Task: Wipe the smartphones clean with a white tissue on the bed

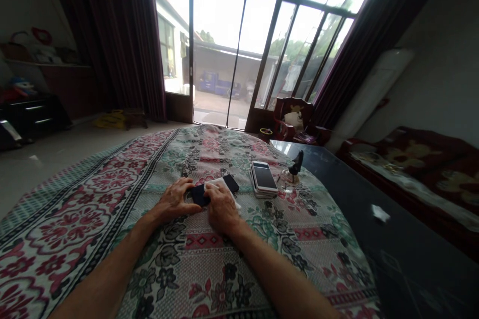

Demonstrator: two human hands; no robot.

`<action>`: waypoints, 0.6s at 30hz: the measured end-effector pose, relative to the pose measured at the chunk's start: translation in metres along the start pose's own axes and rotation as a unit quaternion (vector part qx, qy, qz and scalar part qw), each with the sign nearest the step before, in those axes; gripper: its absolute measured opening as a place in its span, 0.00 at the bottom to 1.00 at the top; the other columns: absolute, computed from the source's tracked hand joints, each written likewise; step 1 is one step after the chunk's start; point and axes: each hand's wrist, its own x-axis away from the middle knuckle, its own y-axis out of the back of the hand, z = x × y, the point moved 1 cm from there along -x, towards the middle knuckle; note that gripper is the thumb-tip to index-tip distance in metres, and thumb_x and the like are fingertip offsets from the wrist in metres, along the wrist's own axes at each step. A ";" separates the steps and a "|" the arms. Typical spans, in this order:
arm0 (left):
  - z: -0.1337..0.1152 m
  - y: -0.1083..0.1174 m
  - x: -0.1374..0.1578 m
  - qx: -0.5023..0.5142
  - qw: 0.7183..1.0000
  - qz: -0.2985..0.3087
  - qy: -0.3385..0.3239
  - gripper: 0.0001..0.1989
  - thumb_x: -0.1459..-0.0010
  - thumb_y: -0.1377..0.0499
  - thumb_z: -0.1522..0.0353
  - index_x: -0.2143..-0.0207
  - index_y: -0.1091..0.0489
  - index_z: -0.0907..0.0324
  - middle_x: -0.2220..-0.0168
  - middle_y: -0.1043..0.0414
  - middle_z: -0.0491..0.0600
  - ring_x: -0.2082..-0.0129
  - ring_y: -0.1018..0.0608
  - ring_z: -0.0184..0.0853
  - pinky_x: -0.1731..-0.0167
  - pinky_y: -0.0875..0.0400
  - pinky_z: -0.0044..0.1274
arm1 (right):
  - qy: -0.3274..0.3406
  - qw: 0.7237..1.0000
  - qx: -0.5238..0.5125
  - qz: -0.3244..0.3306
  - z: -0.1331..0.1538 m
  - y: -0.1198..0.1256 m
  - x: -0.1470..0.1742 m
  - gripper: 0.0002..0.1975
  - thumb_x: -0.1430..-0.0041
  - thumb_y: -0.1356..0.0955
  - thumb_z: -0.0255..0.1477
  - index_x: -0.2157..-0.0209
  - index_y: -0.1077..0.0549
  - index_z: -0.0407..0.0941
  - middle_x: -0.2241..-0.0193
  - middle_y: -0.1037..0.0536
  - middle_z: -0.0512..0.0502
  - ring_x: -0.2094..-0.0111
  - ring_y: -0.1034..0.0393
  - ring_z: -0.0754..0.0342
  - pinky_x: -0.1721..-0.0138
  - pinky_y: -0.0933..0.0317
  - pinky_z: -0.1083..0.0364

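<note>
A dark, flat phone (199, 196) lies crosswise on the patterned tablecloth (164, 259), its right end showing past a white cloth (224, 185). My left hand (174, 198) is closed around the phone's left end, with the fingers at the far edge and the thumb along the near edge. Bunched under the fingers of my right hand (222, 209), the cloth presses on the phone's face and covers its middle. Just to the right sits a stack of phones (265, 179), the top one white-framed with a dark screen.
Right of the stack stands a small black object (297, 164) on a clear base. A dark glossy table (404, 249) adjoins on the right, with a white scrap (380, 213) on it. Beyond are a wooden sofa (422, 159), a chair (294, 114) and glass doors (224, 60).
</note>
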 end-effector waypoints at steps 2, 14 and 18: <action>0.003 -0.002 -0.001 -0.004 1.000 -0.003 0.007 0.31 0.59 0.33 0.54 0.53 0.27 0.60 0.41 0.34 0.58 0.38 0.35 0.52 0.38 0.42 0.38 | 0.045 0.999 -0.024 0.018 0.011 -0.004 0.002 0.13 0.44 0.38 0.17 0.60 0.28 0.44 0.50 0.26 0.42 0.47 0.37 0.49 0.42 0.46 0.50; -0.004 0.003 -0.001 -0.006 1.000 0.014 0.011 0.34 0.60 0.33 0.51 0.52 0.28 0.60 0.40 0.35 0.59 0.38 0.36 0.52 0.39 0.42 0.38 | -0.066 0.995 0.003 -0.070 -0.038 0.010 -0.011 0.19 0.42 0.41 0.16 0.55 0.27 0.44 0.50 0.26 0.40 0.45 0.37 0.49 0.42 0.46 0.50; -0.005 0.005 0.000 -0.007 1.000 0.023 0.016 0.34 0.59 0.33 0.52 0.51 0.29 0.61 0.39 0.36 0.60 0.37 0.37 0.53 0.37 0.44 0.38 | -0.123 0.987 0.040 -0.091 -0.048 0.017 -0.011 0.20 0.42 0.42 0.17 0.51 0.27 0.42 0.47 0.28 0.36 0.43 0.39 0.45 0.40 0.48 0.47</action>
